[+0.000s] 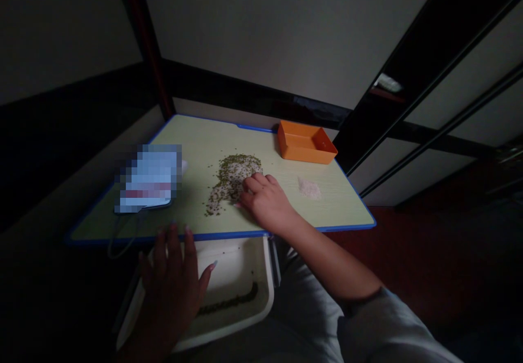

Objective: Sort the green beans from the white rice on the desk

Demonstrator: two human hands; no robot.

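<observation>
A loose heap of small dark green beans, which look like mung beans (245,159), mixed with white grains like rice (235,169), is spread on a pale green table (196,134). My right hand (267,202) rests at the right side of this heap, fingers curled down and pressed together. What lies between its fingertips is hidden. My left hand (175,270) is open, fingers spread, near the blue front edge of the table and above a white bin (267,292). Dark beans lie along the bottom of that bin. To the right of my right hand sits a small separate pile of white grains (309,187).
An orange open box (306,156) stands at the table's back right corner. On the left lies a pixelated, screen-like object (151,177) with a cable (122,248) hanging over the front edge. Dark-trimmed walls close in the back.
</observation>
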